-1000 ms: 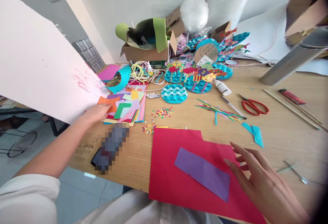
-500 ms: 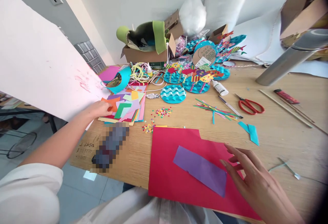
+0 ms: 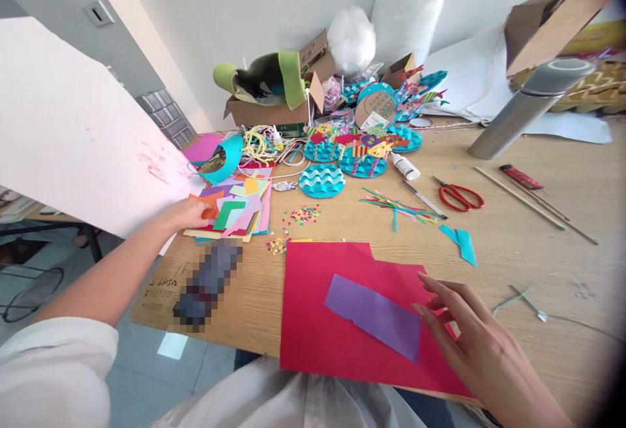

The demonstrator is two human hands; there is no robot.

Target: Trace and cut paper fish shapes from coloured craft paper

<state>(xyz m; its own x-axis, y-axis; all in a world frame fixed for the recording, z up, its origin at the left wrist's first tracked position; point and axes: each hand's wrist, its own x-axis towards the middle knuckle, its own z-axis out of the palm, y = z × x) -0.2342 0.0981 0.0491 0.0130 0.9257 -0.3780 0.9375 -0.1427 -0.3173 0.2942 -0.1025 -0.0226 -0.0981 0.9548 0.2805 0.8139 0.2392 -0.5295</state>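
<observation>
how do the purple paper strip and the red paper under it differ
The purple paper strip is much smaller than the red paper. The purple paper strip is long and narrow, while the red paper is broad, with a step in its far edge. The purple paper strip lies on top; the red paper is partly covered. Both are plain-coloured.

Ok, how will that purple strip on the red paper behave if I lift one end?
The purple strip looks thin and paper-like, so it would probably bend and droop. Small beside the red paper, it should be very light. It lies nearly flat, so getting under its edge could be fiddly.
</observation>
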